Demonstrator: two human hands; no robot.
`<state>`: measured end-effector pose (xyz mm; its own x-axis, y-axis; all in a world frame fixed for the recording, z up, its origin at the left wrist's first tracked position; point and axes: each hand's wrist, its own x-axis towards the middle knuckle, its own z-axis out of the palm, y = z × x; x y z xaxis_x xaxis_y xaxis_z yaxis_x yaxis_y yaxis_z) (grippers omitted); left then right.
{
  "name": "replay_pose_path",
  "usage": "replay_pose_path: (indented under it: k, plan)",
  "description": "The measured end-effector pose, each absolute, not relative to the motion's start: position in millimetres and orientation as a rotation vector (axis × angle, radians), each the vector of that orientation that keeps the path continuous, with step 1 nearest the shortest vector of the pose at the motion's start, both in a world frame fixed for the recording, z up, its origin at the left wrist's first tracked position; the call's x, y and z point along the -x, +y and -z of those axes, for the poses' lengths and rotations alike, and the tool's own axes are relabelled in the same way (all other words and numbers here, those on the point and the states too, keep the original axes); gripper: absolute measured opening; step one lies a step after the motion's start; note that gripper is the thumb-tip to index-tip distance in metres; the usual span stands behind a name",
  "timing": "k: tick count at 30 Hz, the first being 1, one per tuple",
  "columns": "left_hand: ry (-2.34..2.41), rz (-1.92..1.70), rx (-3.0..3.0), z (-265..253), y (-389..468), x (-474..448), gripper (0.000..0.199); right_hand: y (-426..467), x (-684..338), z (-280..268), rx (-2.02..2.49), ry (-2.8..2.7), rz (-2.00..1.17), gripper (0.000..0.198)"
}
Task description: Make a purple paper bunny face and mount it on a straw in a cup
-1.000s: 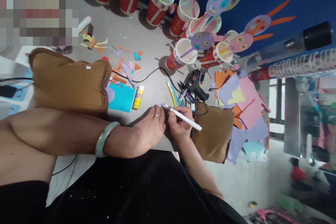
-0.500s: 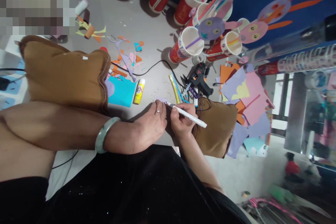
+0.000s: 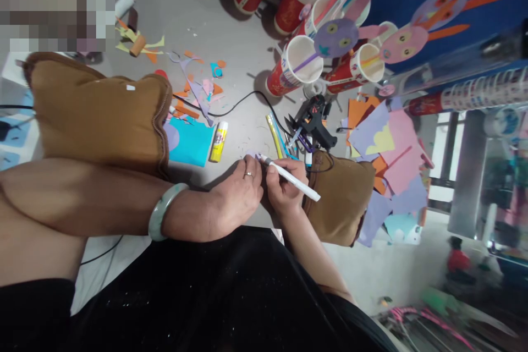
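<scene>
My right hand (image 3: 286, 184) is closed around a white marker (image 3: 297, 183), its dark tip pointing to the upper left. The tip meets a small piece of purple paper (image 3: 251, 152) on the table, most of which my fingers hide. My left hand (image 3: 240, 187), with a ring on one finger, lies flat, its outstretched fingertips at the paper's near edge. To the left of the paper stands a yellow glue stick (image 3: 219, 142), beside a blue sheet (image 3: 190, 142). A black glue gun (image 3: 315, 121) rests beyond my right hand.
Brown cushions lie left (image 3: 99, 115) and right (image 3: 340, 198). Red paper cups (image 3: 284, 74) with paper animal faces (image 3: 336, 37) stand along the back. Paper scraps (image 3: 198, 85) are scattered at left, coloured sheets (image 3: 396, 143) at right. A black cord (image 3: 241, 102) crosses the table.
The marker has shifted slightly up and left over the purple paper, and its rear end has moved left. My left hand stays in place. The whole view has shifted a little.
</scene>
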<state>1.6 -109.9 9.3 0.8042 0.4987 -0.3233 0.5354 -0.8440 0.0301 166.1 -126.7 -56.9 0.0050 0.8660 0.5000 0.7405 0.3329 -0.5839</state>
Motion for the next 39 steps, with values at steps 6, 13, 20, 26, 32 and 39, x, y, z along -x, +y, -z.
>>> replay_pose_path:
  k: [6, 13, 20, 26, 32, 39]
  plan:
    - [0.861, 0.391, -2.861, -12.1, -109.2, -0.2, 0.053, -124.2, -164.8, 53.5, 1.45, -1.767, -0.195, 0.004]
    - [0.798, 0.505, -2.883, -19.0, -104.8, -1.5, 0.055, -124.7, -165.6, 54.3, 1.448, -1.752, -0.224, 0.004]
    - [0.838, 0.369, -2.876, -10.8, -108.3, -0.6, 0.05, -124.7, -165.4, 53.7, 1.446, -1.742, -0.187, 0.003]
    - [0.895, 0.239, -2.906, 2.4, -115.1, 1.2, 0.048, -125.1, -165.0, 53.6, 1.471, -1.732, -0.202, 0.003]
    - [0.876, 0.312, -2.916, -2.1, -113.8, -0.6, 0.049, -123.8, -163.4, 51.2, 1.444, -1.758, -0.163, 0.003]
    - [0.865, 0.342, -2.903, -6.7, -111.3, -1.4, 0.049, -123.2, -162.8, 51.3, 1.479, -1.784, -0.147, 0.001]
